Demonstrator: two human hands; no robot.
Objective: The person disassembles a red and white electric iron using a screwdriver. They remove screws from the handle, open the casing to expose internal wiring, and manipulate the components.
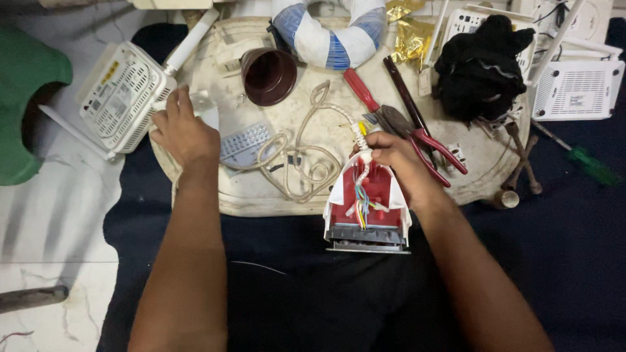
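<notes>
My right hand (pixel 396 160) grips the pointed top end of an opened clothes iron (pixel 367 212), white outside and red inside, with coloured wires showing. The iron stands on its rear over my lap. Its beige cord (pixel 297 156) runs from the tip and lies coiled on the white oval board (pixel 261 195). My left hand (pixel 182 130) rests on the board's left part, fingers on a small whitish piece (pixel 207 112) beside a white router (pixel 124 94). A grey perforated plate (pixel 244 140) lies just right of that hand.
On the board lie a dark brown cup (pixel 268 75), red-handled pliers (pixel 417 130), a blue-and-white ring (pixel 329 32), gold foil (pixel 411 36) and a black cloth (pixel 479 65). More white routers (pixel 577 88) and a green-handled screwdriver (pixel 587 163) sit at right. A green stool (pixel 26 98) stands left.
</notes>
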